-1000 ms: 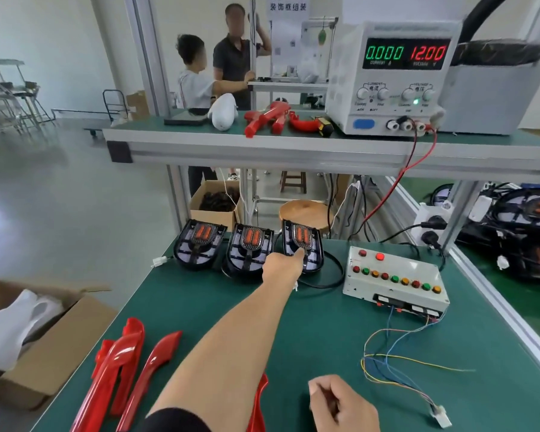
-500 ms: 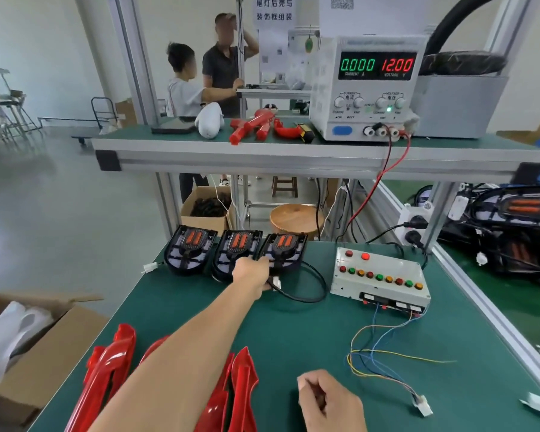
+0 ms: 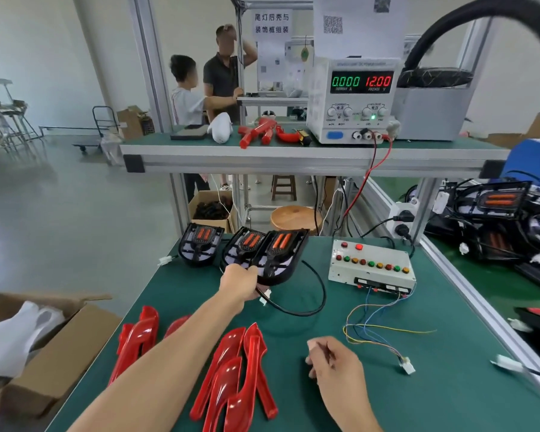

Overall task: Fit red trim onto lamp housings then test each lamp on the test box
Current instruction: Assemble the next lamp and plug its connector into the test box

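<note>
1. Head view: left hand (image 3: 238, 283) is gripping the near edge of the rightmost lamp housing (image 3: 278, 257), tilting it off the bench (image 3: 449, 385), likely fetching it for trim.
2. Right hand (image 3: 334, 366) is hovering loosely curled, holding nothing.
3. Red trim pieces (image 3: 234, 378) are lying close by, test box (image 3: 371, 266) just right, within reach.
</note>
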Demonstrator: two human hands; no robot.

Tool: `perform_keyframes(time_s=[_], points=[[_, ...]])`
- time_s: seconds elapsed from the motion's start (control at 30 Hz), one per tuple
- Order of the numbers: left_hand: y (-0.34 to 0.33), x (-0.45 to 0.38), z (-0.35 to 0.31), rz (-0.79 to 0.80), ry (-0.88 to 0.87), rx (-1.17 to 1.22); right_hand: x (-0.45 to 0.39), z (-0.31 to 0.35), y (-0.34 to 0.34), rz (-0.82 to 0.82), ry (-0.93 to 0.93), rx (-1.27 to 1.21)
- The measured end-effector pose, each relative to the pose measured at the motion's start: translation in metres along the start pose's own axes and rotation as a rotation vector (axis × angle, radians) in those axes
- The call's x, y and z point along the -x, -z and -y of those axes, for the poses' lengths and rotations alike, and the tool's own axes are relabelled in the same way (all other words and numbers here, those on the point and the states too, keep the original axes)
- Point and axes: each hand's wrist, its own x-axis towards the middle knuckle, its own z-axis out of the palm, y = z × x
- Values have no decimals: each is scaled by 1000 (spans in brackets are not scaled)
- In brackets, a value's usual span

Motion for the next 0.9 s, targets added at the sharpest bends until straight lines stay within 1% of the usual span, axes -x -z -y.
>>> perform_keyframes(time_s=[0.17,0.23,0.27,0.33,0.4,0.47,0.53,0.6,0.7,0.77,0.83,0.9], points=[[21,47,-9,280,-159,-33,0,15,16,-99,-158,-503],[32,69,-7,381,-274,-123,4,23,28,-93,-205,-692],[37,79,-6,407,-364,-239,7,27,36,-56,-227,-783],[44,99,-4,471,-528,-473,12,34,59,80,-230,-916],[46,116,0,552,-606,-626,19,37,86,166,-235,-961],[39,129,6,615,-636,-750,29,41,107,178,-283,-864],[25,141,19,642,-646,-839,42,38,115,181,-325,-663],[9,148,32,662,-634,-900,52,31,116,133,-370,-507],[-9,150,47,682,-591,-949,56,19,112,5,-297,-320],[-11,146,49,676,-546,-944,55,20,109,-40,-235,-195],[-9,141,46,662,-518,-982,49,22,101,-23,-203,-158],[-5,136,42,667,-523,-1058,44,30,93,30,-202,-142]])
